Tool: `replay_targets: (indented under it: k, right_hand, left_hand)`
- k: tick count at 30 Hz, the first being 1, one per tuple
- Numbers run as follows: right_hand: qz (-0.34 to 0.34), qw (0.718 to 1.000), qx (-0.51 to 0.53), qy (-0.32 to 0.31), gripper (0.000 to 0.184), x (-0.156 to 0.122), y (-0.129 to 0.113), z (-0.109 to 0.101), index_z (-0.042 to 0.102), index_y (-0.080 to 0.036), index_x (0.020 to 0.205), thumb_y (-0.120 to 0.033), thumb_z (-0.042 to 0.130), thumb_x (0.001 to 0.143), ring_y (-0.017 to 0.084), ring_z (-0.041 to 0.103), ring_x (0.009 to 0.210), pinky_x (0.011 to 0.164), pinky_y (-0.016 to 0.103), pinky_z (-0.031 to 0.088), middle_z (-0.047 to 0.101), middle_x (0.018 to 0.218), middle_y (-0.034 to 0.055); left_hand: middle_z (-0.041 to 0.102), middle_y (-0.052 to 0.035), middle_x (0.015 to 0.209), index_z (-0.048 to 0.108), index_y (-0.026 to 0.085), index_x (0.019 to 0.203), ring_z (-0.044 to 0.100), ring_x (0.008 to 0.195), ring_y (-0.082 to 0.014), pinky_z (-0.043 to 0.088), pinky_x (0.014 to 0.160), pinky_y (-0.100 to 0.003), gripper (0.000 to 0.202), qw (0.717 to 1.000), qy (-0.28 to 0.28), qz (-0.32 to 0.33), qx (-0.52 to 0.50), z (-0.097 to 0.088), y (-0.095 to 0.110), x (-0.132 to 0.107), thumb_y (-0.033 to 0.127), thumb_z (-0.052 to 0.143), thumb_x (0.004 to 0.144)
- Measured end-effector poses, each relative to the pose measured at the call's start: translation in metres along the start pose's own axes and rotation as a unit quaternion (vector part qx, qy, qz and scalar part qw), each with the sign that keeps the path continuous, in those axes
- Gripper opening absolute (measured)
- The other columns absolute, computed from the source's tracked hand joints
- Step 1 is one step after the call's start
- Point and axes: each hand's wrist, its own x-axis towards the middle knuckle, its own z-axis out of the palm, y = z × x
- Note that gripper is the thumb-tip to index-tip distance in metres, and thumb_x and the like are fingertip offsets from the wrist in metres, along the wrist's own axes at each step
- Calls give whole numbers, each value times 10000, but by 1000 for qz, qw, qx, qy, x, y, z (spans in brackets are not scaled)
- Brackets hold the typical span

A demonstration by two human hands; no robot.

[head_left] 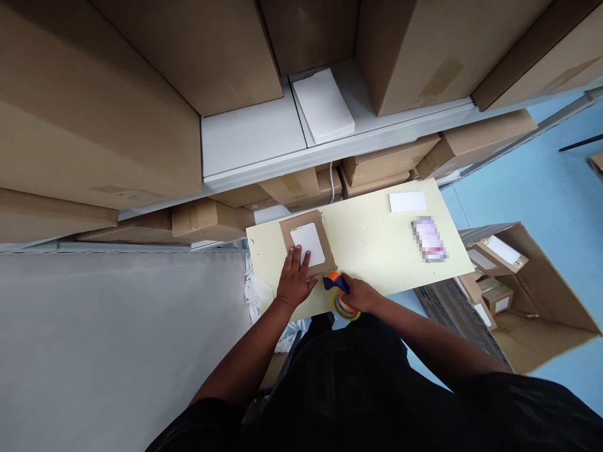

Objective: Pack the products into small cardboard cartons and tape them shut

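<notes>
On a pale yellow table (362,251) lies a flat brown piece of cardboard (288,230) with a white card or label (311,240) on top of it. My left hand (294,281) rests on the lower left of the white piece, fingers stretched out and flat. Just right of it, at the table's near edge, my right hand (360,294) grips a tape dispenser (338,281) with orange and dark blue parts. A roll of tape (346,307) hangs on its lower side. The dispenser's head is close to my left thumb; whether they touch I cannot tell.
A blurred-out phone (428,238) and a white slip (407,201) lie on the table's right part. Beyond the table stands a shelf (254,150) with large cartons and a white paper stack (324,105). To the right, an open carton (546,314) holds several small boxes.
</notes>
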Motion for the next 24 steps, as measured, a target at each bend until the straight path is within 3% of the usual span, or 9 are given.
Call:
replay_targets:
  k: [4,7,9,11,13,16,21,24]
  right_hand:
    - [-74,981,-172,-58,604,43,-70,-6,637,-167,1331,-295,697,744,371,690,1088,874,411,511,731,1191,194]
    - [-81,977,-175,-88,565,48,-86,-9,681,-164,1248,-291,729,699,363,702,1049,840,391,518,748,1138,185]
    - [-67,981,-164,-82,660,35,-72,-15,621,-155,1329,-293,730,692,352,709,1007,785,369,517,746,1129,184]
    - [-45,987,-143,-65,745,14,-42,-24,520,-145,1421,-288,706,714,327,715,942,723,342,503,747,1094,172]
    - [-18,999,-45,-12,637,-10,-5,-35,514,-176,1382,-249,642,763,263,708,862,690,297,473,748,1011,109]
    - [27,994,48,99,500,-31,44,-51,535,-194,1288,-192,578,790,212,680,840,715,276,460,718,957,53]
    - [38,971,0,236,448,-10,82,-78,600,-188,1248,-233,619,803,242,621,1049,899,319,474,648,1153,88]
    - [46,966,-105,233,387,13,85,-92,666,-169,1194,-294,636,829,289,556,1159,975,349,440,618,1191,121]
  left_hand:
    - [79,-157,1717,260,141,1619,30,1584,-363,194,1266,-547,818,1000,6,16,6,-2,-1,0,561,528,971]
    - [91,-166,1714,281,134,1612,53,1583,-363,184,1265,-548,798,1000,13,21,10,-6,-3,-1,539,534,973]
    - [101,-163,1714,294,135,1609,63,1583,-360,177,1263,-545,767,999,19,25,6,-10,-3,-2,513,523,982]
    - [108,-141,1717,298,153,1610,68,1584,-351,178,1263,-536,729,999,24,26,-3,-12,-3,-2,478,510,992]
    - [110,-121,1719,301,168,1612,70,1585,-342,185,1264,-522,705,999,31,25,-11,-12,-3,-3,451,504,998]
    - [108,-114,1719,304,174,1612,66,1585,-339,196,1265,-519,691,999,43,20,-13,-10,-1,-3,436,500,1003]
    - [138,-127,1711,308,179,1610,72,1584,-339,197,1262,-544,689,999,47,4,-4,-6,3,-2,442,498,1002]
    - [194,-140,1697,355,186,1592,106,1580,-337,173,1261,-564,662,999,37,-19,9,-7,7,-2,455,490,1002]
